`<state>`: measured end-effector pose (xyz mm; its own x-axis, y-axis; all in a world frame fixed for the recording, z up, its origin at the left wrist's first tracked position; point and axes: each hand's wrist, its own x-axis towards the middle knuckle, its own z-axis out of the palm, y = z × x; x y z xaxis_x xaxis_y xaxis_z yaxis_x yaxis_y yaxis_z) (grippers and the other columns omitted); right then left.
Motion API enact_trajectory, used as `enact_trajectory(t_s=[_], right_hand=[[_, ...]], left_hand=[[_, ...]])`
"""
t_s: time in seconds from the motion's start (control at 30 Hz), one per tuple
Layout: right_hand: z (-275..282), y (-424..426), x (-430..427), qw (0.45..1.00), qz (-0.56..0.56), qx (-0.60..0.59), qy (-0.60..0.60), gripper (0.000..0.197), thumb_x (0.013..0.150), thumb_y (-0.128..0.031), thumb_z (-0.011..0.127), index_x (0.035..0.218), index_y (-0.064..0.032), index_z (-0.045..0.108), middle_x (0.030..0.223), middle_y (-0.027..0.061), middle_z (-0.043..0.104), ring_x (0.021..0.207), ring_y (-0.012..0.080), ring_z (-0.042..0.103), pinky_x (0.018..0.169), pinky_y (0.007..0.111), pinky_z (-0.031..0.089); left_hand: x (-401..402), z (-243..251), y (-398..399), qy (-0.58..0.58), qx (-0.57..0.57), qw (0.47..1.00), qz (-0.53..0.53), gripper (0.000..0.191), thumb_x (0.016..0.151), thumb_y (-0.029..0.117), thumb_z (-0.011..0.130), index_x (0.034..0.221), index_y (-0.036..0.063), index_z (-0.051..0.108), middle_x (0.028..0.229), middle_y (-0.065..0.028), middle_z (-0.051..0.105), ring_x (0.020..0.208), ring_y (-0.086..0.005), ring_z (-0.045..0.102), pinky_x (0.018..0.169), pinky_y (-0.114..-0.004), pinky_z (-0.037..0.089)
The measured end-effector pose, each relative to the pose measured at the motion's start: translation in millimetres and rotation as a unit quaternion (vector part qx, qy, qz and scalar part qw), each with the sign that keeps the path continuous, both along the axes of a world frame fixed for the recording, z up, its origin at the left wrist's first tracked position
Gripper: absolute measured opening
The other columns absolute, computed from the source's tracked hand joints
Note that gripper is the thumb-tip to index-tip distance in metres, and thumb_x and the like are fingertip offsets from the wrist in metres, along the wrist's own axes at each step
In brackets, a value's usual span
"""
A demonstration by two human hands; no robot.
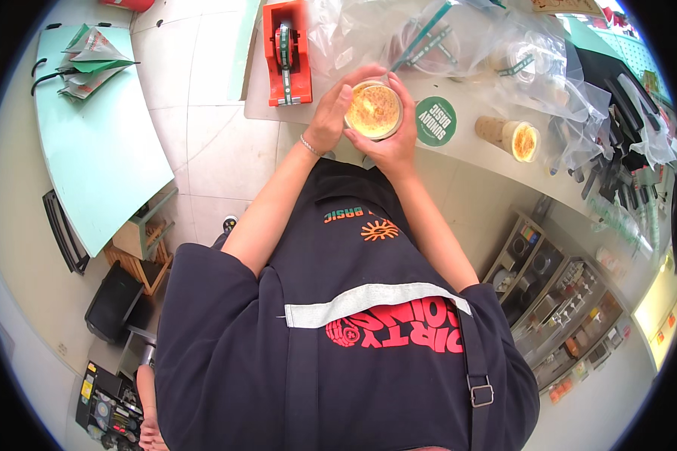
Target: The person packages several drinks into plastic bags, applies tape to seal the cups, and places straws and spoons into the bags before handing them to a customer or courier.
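Both my hands cup a clear plastic cup (374,110) near the counter's front edge. Its drink has a creamy top sprinkled with orange-brown crumbs or powder. My left hand (334,110) wraps the cup's left side, a thin bracelet on the wrist. From the other side my right hand (398,127) holds it, thumb below the rim. Just right of that hand lies a round green coaster or sticker (436,120) with white lettering. A red tape dispenser (288,56) carrying green printed tape stands left of my hands.
Clear plastic bags (350,34) with lidded, taped cups inside spread over the back of the counter (462,96). A green straw (420,36) lies across them. Another topped drink cup (508,138) stands at right. Left is a mint-green tabletop (101,152); another person's hands (151,434) show lower left.
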<state>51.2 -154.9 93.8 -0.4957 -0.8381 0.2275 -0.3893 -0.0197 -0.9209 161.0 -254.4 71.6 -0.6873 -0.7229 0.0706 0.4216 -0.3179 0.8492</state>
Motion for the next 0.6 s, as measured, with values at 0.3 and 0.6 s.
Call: enact_trajectory(t_s=[0.3,0.6], right_hand=[[-13.3,-0.4,6.5,0.993,0.005,-0.032,-0.116,0.102,0.064,-0.017,0.097,0.146,-0.0017,0.040,0.138,0.0143,0.058,0.127,0.0242,0.059,0.106,0.038,0.050],[-7.9,-0.1,4.0,0.998,-0.020,0.011,-0.060,0.099,0.061,-0.026,0.096,0.142,-0.0009,0.045,0.132,0.0159,0.062,0.122,0.0253,0.064,0.103,0.036,0.051]], left_hand=[[-11.8,-12.6,5.0,0.009,-0.026,0.999,0.032,0.052,0.109,0.036,0.031,0.123,-0.0037,0.061,0.134,-0.0208,0.060,0.125,-0.0286,0.058,0.109,-0.039,0.045],[-8.0,-21.5,2.2,0.002,-0.046,0.999,0.009,0.053,0.109,0.033,0.027,0.129,-0.0062,0.057,0.138,-0.0235,0.057,0.128,-0.0305,0.057,0.111,-0.041,0.044]])
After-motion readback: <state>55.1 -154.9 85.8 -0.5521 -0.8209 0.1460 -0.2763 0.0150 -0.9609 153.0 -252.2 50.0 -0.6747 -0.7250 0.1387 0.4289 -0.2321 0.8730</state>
